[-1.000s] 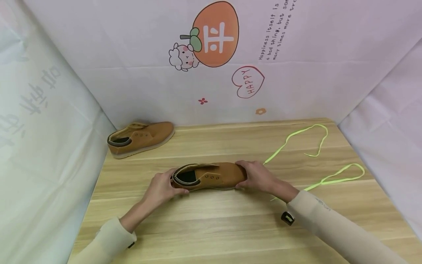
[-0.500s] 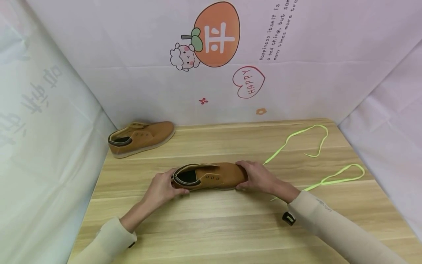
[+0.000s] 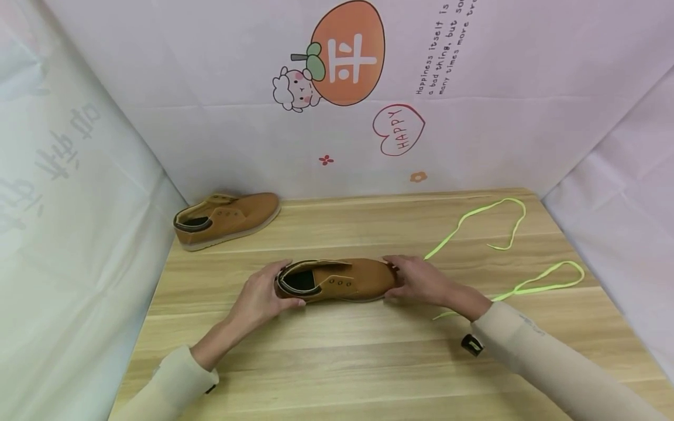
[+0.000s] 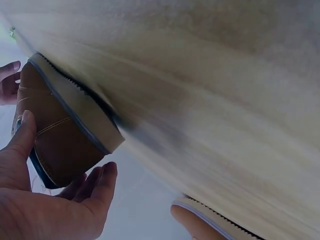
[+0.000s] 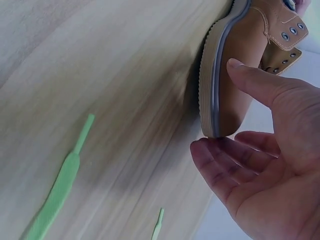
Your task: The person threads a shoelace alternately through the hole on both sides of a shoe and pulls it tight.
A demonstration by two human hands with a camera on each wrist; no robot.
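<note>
A tan low-cut shoe [image 3: 363,278] lies in the middle of the wooden table, its toe pointing right and its dark-lined opening at the left. Bare eyelets run along its open flaps. My left hand [image 3: 258,298] is around the heel, fingers spread loosely; in the left wrist view a narrow gap shows between fingers and heel, and the thumb overlaps the shoe's side. At the toe, my right hand [image 3: 421,280] is relaxed and parted, with fingertips [image 5: 205,145] right at the sole's front edge and the thumb in front of the upper.
A matching shoe [image 3: 231,219] stands at the table's back left corner. Two neon-yellow shoelaces [image 3: 453,240] lie loose on the right, one in a curve, the other looped [image 3: 553,286] and running under the right wrist. White printed cloth [image 3: 237,134] walls the back and sides.
My right hand has drawn slightly right from the toe, its fingers loosening. The left hand's fingers have spread a little at the heel. The shoe stays almost in place.
</note>
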